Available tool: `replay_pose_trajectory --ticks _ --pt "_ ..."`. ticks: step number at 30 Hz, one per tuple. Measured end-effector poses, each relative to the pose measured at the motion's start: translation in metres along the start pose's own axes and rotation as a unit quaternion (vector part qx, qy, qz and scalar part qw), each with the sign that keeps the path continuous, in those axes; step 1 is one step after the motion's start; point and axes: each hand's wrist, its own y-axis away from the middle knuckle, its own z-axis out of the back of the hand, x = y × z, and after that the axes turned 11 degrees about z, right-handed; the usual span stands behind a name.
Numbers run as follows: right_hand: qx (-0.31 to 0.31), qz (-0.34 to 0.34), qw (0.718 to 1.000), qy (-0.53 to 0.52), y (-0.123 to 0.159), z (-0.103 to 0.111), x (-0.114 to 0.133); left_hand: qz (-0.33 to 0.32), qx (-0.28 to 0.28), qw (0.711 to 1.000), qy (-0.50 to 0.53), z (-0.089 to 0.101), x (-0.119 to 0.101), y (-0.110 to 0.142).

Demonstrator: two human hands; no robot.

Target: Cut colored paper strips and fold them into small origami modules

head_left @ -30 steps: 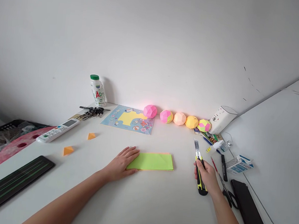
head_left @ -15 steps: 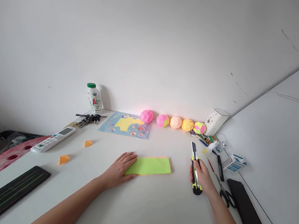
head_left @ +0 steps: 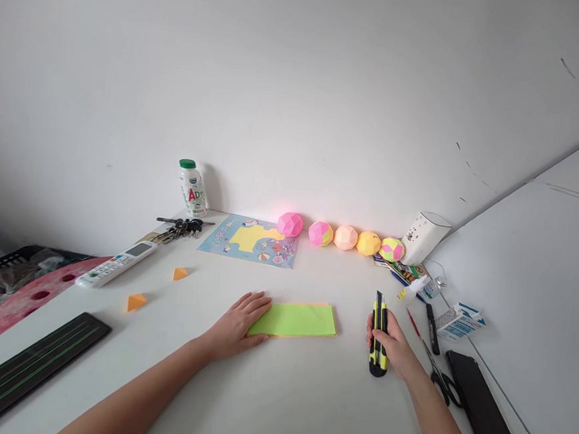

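Noted left hand [head_left: 241, 323] laid flat across left end of rectangular green-topped stack of paper strips [head_left: 299, 319] on white table [head_left: 295, 398]. Noted yellow-and-black plastic utility knife [head_left: 377, 359] gripped in right hand [head_left: 393, 340], apart from stack. Found five faceted pink, peach, yellow paper balls [head_left: 346, 237] in row near white wall [head_left: 329, 100]. Found green-capped white plastic bottle [head_left: 193, 193] upright left of row.

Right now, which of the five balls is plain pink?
The leftmost ball; the second and fifth mix pink with yellow-green, the third is peach, the fourth yellow-orange.
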Motion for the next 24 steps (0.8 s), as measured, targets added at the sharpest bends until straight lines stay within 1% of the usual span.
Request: replay_pose_trajectory --ticks 5,7,9,10,11,12,13,14,15,16,17,18,19,21,22,23,24 --pt "-0.002 0.004 1.0 -0.004 0.001 -0.003 0.002 0.0 0.001 1.0 -0.001 0.001 0.0 0.0" --pt "0.002 0.008 1.0 0.02 0.002 0.0 0.001 -0.002 -0.003 1.0 0.0 0.001 0.0 0.001" --pt "-0.012 0.014 0.995 0.1 0.001 0.007 -0.002 -0.003 -0.011 1.0 0.003 0.0 0.0 0.001" --pt "-0.031 0.022 0.985 0.17 0.0 0.012 -0.005 -0.004 -0.015 1.0 0.005 0.0 0.001 0.001" --pt "-0.059 0.032 0.964 0.259 -0.001 0.019 -0.008 -0.004 -0.017 1.0 0.008 -0.001 0.001 0.001" --pt "-0.088 0.042 0.926 0.363 -0.003 0.026 -0.011 -0.004 -0.019 1.0 0.011 -0.001 0.001 0.001" --pt "-0.11 0.045 0.876 0.467 -0.004 0.033 -0.014 -0.002 -0.018 1.0 0.014 -0.001 0.001 0.0" --pt "-0.111 0.029 0.823 0.556 -0.005 0.04 -0.018 -0.001 -0.016 1.0 0.016 -0.001 0.001 0.0" --pt "-0.102 -0.002 0.773 0.626 -0.006 0.046 -0.021 0.001 -0.013 1.0 0.019 -0.001 0.0 0.0" --pt "-0.088 -0.036 0.732 0.675 -0.006 0.051 -0.024 0.004 -0.01 1.0 0.021 -0.001 0.0 0.0" --pt "-0.075 -0.066 0.702 0.706 -0.006 0.055 -0.026 0.006 -0.007 1.0 0.023 -0.001 0.0 -0.001" --pt "-0.068 -0.09 0.681 0.723 -0.006 0.058 -0.028 0.009 -0.004 1.0 0.024 0.0 0.0 -0.001" --pt "-0.071 -0.104 0.668 0.733 -0.005 0.059 -0.028 0.011 -0.002 1.0 0.025 0.0 0.0 -0.001" --pt "-0.1 -0.102 0.654 0.743 -0.005 0.057 -0.028 0.017 0.001 0.999 0.028 0.001 -0.001 -0.001" --pt "-0.115 -0.079 0.653 0.744 -0.006 0.052 -0.026 0.019 0.002 0.999 0.03 0.001 -0.002 -0.002" --pt "-0.122 -0.037 0.658 0.742 -0.007 0.044 -0.024 0.02 0.002 0.999 0.031 0.002 -0.003 -0.002" --pt "-0.117 0.023 0.67 0.732 -0.008 0.034 -0.023 0.02 0.002 0.999 0.032 0.002 -0.004 -0.003"
